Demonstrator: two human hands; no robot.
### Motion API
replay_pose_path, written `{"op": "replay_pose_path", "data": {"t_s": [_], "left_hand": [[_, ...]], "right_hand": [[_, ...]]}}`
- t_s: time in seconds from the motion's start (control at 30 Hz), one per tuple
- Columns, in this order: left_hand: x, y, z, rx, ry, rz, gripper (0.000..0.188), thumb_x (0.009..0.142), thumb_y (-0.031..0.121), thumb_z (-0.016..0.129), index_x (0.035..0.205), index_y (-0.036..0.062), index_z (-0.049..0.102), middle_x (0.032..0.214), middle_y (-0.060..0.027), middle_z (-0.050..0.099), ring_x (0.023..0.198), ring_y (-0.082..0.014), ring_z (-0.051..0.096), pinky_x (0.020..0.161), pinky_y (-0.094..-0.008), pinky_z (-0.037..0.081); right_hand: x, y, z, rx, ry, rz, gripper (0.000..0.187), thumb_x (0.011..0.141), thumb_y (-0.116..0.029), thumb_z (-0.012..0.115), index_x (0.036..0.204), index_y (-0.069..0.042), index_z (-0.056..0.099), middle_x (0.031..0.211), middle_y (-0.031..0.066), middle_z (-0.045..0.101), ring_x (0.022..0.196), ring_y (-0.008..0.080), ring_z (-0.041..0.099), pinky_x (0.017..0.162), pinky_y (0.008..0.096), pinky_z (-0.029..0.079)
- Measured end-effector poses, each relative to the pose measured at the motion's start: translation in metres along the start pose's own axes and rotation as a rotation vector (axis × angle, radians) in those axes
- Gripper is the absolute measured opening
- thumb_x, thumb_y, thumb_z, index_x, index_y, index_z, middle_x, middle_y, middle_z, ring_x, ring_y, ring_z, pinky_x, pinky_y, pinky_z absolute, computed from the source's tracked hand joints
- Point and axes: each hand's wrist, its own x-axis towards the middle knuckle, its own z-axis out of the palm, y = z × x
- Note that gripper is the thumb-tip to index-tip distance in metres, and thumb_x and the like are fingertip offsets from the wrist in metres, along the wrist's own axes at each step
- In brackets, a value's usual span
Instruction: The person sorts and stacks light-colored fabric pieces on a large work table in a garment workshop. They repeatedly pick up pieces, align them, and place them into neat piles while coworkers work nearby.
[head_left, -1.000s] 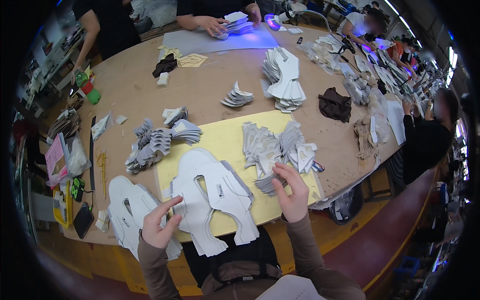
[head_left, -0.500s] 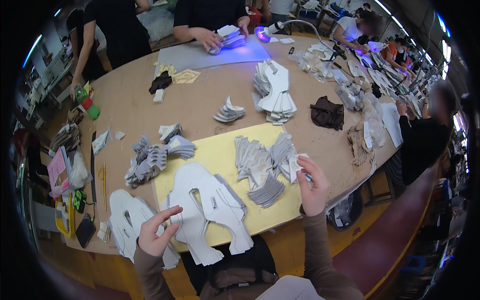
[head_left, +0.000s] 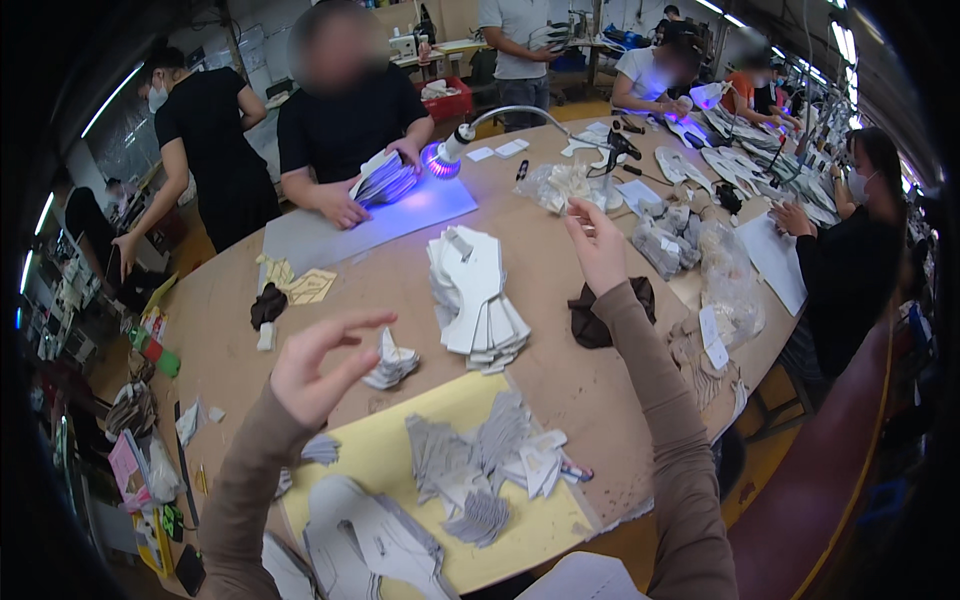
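My left hand is raised over the table with thumb and fingers apart and nothing between them. Just beyond its fingertips sits a small pile of white cut pieces. Farther forward and to the right, my right hand reaches out, open, its fingers loosely extended. To its left stands a fanned stack of white shoe-upper-like panels. A brown cloth lies partly hidden under my right forearm. On the yellow board rest fanned grey pieces and larger white panels by the near edge.
Opposite, a person holds a stack of panels over a grey board, beside a lit purple lamp. Plastic bags lie to the right. A green bottle is at the left edge. Other people work around the table.
Both hands have moved up and forward from the yellow board, the right one farther. The view has tilted up toward the far side, and the person opposite has lifted their stack.
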Motion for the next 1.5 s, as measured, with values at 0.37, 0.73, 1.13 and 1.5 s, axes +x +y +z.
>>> {"op": "replay_pose_path", "data": {"t_s": [0.37, 0.73, 1.13, 1.5], "left_hand": [[0.311, -0.113, 0.048, 0.355, 0.277, 0.344, 0.040, 0.095, 0.022, 0.061, 0.129, 0.0020, 0.056, 0.124, -0.0136, 0.061, 0.116, -0.0231, 0.057, 0.097, -0.0343, 0.046], [0.465, -0.143, 0.065, 0.606, 0.173, 0.519, 0.028, 0.099, 0.023, 0.054, 0.118, 0.0030, 0.060, 0.102, -0.0147, 0.067, 0.099, -0.0259, 0.065, 0.086, -0.0331, 0.048], [0.507, -0.027, 0.092, 0.839, 0.338, 0.245, 0.030, 0.102, 0.028, 0.048, 0.112, 0.0036, 0.062, 0.099, -0.0081, 0.065, 0.096, -0.0133, 0.060, 0.082, -0.0276, 0.045], [0.587, -0.007, 0.083, 1.285, 0.368, 0.646, 0.028, 0.097, 0.031, 0.053, 0.107, 0.0078, 0.065, 0.108, -0.0141, 0.065, 0.102, -0.0219, 0.061, 0.088, -0.0374, 0.046]], "right_hand": [[0.176, 0.153, 0.009, -0.511, 0.149, -0.038, 0.058, 0.089, -0.018, 0.061, 0.144, -0.008, 0.041, 0.144, 0.0163, 0.047, 0.132, 0.0331, 0.045, 0.109, 0.0432, 0.037], [0.167, 0.233, 0.006, -0.720, 0.263, -0.180, 0.071, 0.073, -0.003, 0.062, 0.141, -0.018, 0.047, 0.145, 0.0037, 0.046, 0.104, 0.0287, 0.059, 0.088, 0.0434, 0.048], [0.171, 0.217, 0.008, -0.678, 0.317, -0.077, 0.072, 0.075, -0.005, 0.062, 0.143, -0.020, 0.044, 0.144, 0.0015, 0.043, 0.102, 0.0268, 0.062, 0.085, 0.0433, 0.047], [0.170, 0.214, 0.010, -0.671, 0.323, 0.012, 0.078, 0.075, -0.007, 0.064, 0.146, -0.024, 0.039, 0.146, -0.0014, 0.042, 0.108, 0.0247, 0.062, 0.087, 0.0471, 0.046]]}}
